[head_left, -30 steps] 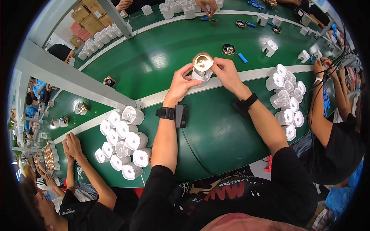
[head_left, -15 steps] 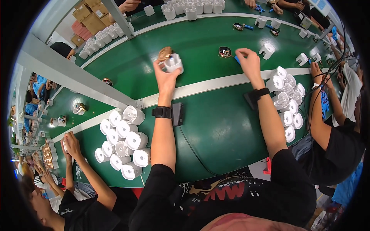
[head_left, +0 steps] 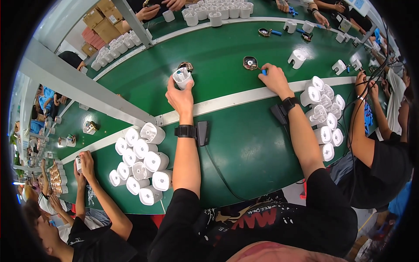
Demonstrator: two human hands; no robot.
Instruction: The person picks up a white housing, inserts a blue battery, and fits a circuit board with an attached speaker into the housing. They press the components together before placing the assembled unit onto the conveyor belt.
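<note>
My left hand (head_left: 180,99) grips a white plastic housing (head_left: 183,77), thumb on its right side, its open end up. Just behind the housing is a dark and coppery round part (head_left: 187,66); whether my fingers touch it is hidden. Over the green belt to the right, my right hand (head_left: 275,79) is closed with its fingertips on a small blue cylinder (head_left: 264,72), mostly covered by the fingers. To the left of those fingertips lies a dark round part (head_left: 250,63) with a pale centre.
White housings stand in a group (head_left: 144,160) left of my left forearm and in another group (head_left: 324,114) at the right. A grey metal post (head_left: 91,94) slants across the left. Co-workers sit on both sides. Cables (head_left: 355,131) hang at the right.
My left hand and its housing have shifted left and slightly nearer. My right hand has moved left and nearer too. Loose parts on the green belt have drifted left.
</note>
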